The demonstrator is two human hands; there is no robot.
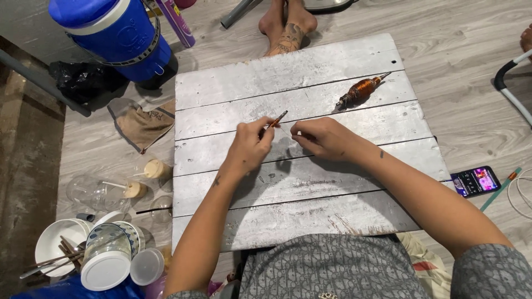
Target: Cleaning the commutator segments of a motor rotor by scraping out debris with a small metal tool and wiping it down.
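1. At the centre of the silver-painted plank board (310,182), you hold a thin tool with an orange-brown handle (275,120) in your left hand (249,147), its dark tip pointing up toward 1 o'clock. The fingers are pinched around its lower end.
2. Your right hand (324,137) sits just beside the left, at its 3 o'clock. Its fingertips are curled in toward the tool; they look pinched on something very fine, but you cannot tell what it is from here.
3. Judging by how things lie, the work looks mid-way: one finished-looking copper wire coil (359,91) on a spindle already rests on the board at 1 o'clock, well apart from your hands, while the piece in your hands seems bare yet.
4. The tool is slim and straight, translucent amber along the shaft, darker at the end.
5. Off the board at 9 o'clock lie plastic cups (145,177) with straws, and at 7 o'clock a stack of white bowls (66,246) and lids.
6. At 11 o'clock stands a blue water cooler (113,36); at 12 o'clock another person's bare feet (287,25) touch the floor near the board's far edge.
7. At 3 o'clock a lit phone (475,181) lies on the floor.
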